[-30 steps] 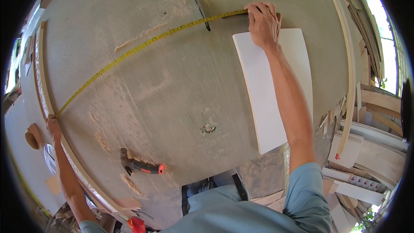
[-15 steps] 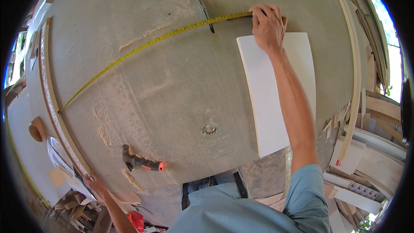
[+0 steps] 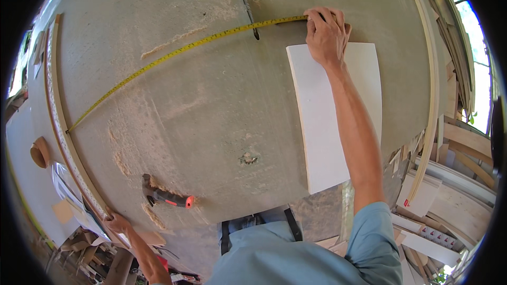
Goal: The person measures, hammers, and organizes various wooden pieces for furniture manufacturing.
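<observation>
My right hand is closed at the far right end of a yellow tape measure; its case is mostly hidden under my fingers. The blade runs leftward across the grey-green tabletop to a long wooden strip on the left. Near the strip's near end, my left hand is closed around its edge, fingers partly hidden. My right forearm crosses above a white rectangular board. A dark pen-like stick lies under the blade. A hammer with a black and red handle rests nearer my body.
Sawdust lies in patches on the tabletop. Another long wooden strip runs along the right side. Stacked offcuts and boards stand beyond it. A brown tape roll sits on a pale sheet at the left.
The whole view has shifted slightly, so the table things appear a little further left. My left hand has moved slightly inward at the strip; my right hand stays at the tape measure.
</observation>
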`<act>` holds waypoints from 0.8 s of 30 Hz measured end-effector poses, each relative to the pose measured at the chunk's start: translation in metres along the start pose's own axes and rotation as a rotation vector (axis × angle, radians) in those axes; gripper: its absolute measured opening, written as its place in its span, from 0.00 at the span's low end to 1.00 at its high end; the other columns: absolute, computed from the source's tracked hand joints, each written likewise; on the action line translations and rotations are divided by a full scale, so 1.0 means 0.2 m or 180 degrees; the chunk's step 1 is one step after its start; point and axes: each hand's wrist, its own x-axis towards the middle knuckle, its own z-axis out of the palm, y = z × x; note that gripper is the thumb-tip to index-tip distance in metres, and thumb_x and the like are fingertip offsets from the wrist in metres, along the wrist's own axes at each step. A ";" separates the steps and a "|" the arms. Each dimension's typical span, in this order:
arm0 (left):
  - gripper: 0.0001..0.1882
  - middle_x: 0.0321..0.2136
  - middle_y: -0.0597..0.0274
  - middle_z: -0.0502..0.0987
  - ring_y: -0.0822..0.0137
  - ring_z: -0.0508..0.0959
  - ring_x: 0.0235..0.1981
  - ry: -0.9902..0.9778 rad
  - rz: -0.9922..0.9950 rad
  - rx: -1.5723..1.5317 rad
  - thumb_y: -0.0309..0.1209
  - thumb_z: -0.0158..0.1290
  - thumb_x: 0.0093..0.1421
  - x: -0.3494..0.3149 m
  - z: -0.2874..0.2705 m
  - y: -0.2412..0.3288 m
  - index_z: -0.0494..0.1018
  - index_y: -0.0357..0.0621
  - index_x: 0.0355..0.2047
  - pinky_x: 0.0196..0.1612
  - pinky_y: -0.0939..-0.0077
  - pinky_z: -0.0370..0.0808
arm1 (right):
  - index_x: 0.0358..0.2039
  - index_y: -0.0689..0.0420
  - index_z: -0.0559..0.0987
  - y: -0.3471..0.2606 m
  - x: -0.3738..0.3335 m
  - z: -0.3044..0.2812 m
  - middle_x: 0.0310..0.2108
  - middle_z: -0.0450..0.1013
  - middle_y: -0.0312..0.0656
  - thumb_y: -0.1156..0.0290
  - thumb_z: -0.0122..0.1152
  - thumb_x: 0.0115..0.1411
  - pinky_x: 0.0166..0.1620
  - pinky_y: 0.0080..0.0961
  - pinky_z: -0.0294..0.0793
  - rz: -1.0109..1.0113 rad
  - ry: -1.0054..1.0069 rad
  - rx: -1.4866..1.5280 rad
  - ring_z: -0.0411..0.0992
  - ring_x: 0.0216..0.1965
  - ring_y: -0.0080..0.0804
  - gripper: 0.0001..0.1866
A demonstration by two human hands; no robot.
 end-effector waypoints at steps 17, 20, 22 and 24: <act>0.39 0.14 0.52 0.74 0.51 0.73 0.20 -0.0129 -0.0466 0.0142 0.69 0.57 0.48 -0.01 -0.07 0.12 0.71 0.38 0.18 0.31 0.53 0.69 | 0.35 0.46 0.83 0.00 -0.01 0.01 0.42 0.75 0.23 0.72 0.62 0.55 0.45 0.43 0.61 0.0030 -0.0043 0.0016 0.65 0.51 0.30 0.08; 0.39 0.15 0.52 0.74 0.51 0.73 0.21 -0.0145 -0.0516 0.0094 0.70 0.58 0.47 -0.02 -0.07 0.14 0.71 0.38 0.19 0.31 0.54 0.69 | 0.35 0.46 0.83 0.02 -0.02 0.02 0.42 0.75 0.23 0.72 0.62 0.55 0.46 0.44 0.61 0.0028 -0.0015 0.0041 0.65 0.51 0.30 0.08; 0.40 0.16 0.53 0.74 0.52 0.73 0.22 -0.0180 -0.0604 0.0087 0.70 0.57 0.47 -0.02 -0.07 0.14 0.71 0.38 0.20 0.33 0.55 0.69 | 0.35 0.46 0.83 0.02 -0.02 0.03 0.42 0.75 0.23 0.72 0.63 0.54 0.45 0.44 0.61 0.0021 0.0002 0.0054 0.65 0.51 0.30 0.08; 0.40 0.16 0.56 0.73 0.54 0.72 0.24 -0.0281 -0.0742 0.0117 0.71 0.57 0.47 -0.02 -0.06 0.13 0.71 0.39 0.21 0.38 0.59 0.69 | 0.35 0.46 0.83 0.02 -0.02 0.03 0.42 0.75 0.24 0.72 0.63 0.54 0.45 0.44 0.61 0.0015 0.0011 0.0054 0.65 0.51 0.30 0.08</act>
